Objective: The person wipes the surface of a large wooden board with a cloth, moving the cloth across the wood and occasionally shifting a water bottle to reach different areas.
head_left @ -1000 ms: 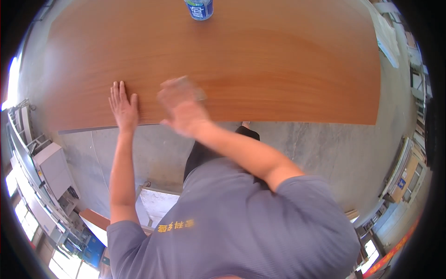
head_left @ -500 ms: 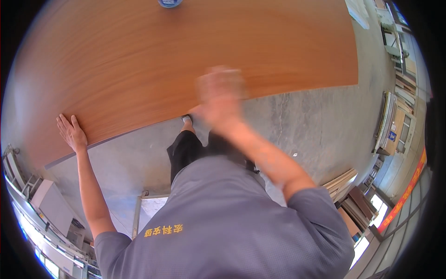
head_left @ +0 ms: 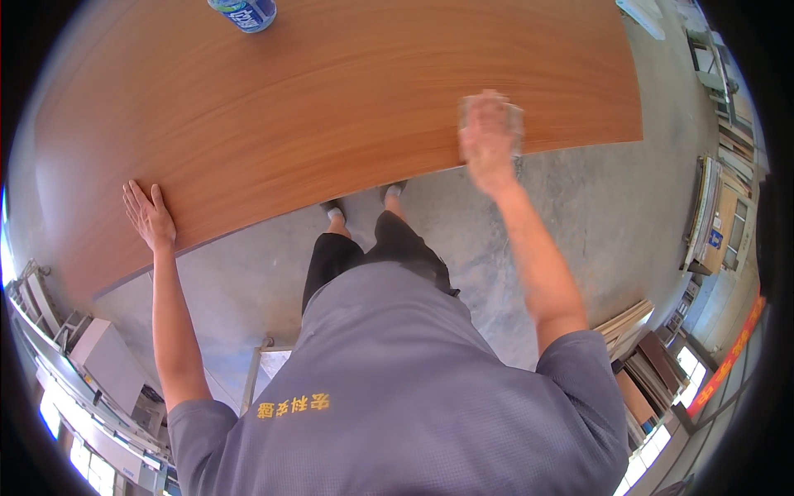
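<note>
One pale, blurred pad [head_left: 516,126] lies beneath the right hand [head_left: 489,140].

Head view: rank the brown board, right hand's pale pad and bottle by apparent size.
1. Brown board
2. Unsure: pale pad, partly covered by the right hand; bottle, cut off by the frame.

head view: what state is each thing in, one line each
left hand, open, palm down on the board
right hand, over a pale pad, blurred, grip unclear
pale pad, partly covered by the right hand
board, lying flat, brown face up
bottle, looks upright, top out of picture
</note>
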The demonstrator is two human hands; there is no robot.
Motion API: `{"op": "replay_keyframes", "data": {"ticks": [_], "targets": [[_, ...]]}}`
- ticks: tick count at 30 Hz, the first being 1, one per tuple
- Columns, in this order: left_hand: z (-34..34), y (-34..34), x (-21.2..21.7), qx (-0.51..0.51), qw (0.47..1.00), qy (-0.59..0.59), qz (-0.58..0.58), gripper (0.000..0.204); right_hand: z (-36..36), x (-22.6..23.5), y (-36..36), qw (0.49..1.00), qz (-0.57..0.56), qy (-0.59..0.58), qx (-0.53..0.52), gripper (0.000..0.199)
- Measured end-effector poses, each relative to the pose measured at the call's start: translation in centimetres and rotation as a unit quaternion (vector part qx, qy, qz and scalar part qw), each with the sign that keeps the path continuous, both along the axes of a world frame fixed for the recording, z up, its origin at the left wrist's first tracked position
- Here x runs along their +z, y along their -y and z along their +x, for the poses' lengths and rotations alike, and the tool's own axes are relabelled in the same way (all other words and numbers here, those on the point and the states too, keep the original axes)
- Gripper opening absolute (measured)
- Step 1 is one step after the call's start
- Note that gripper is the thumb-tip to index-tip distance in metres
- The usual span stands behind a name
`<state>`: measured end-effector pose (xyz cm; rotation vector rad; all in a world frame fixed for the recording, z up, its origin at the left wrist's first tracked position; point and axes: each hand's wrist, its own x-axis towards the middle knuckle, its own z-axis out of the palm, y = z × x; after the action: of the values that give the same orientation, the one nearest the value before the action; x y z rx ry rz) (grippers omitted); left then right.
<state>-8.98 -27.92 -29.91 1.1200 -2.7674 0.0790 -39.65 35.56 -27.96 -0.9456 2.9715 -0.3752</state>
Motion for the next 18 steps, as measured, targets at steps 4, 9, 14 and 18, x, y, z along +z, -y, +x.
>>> {"op": "replay_keyframes", "data": {"ticks": [4, 9, 14, 18], "targets": [[0.6, 0.5, 0.2, 0.002, 1.0, -0.003, 0.001, 0.074, -2.7, 3.3, 0.9, 0.974, -0.051, 0.18, 0.13, 0.074], [-0.4, 0.5, 0.1, -0.01, 1.0, -0.003, -0.003, 0.074, -1.9, 2.6, 1.0, 0.99, 0.01, 0.137, -0.011, 0.082], [0.7, 0.8, 0.1, -0.007, 1.0, -0.017, -0.007, 0.074, -4.8, 4.4, -1.2, 0.981, 0.056, 0.186, 0.014, 0.089], [-0.1, 0.5, 0.0, -0.009, 1.0, -0.01, 0.001, 0.074, -5.3, 4.7, -1.5, 0.97, 0.039, 0.236, 0.036, 0.089]]}}
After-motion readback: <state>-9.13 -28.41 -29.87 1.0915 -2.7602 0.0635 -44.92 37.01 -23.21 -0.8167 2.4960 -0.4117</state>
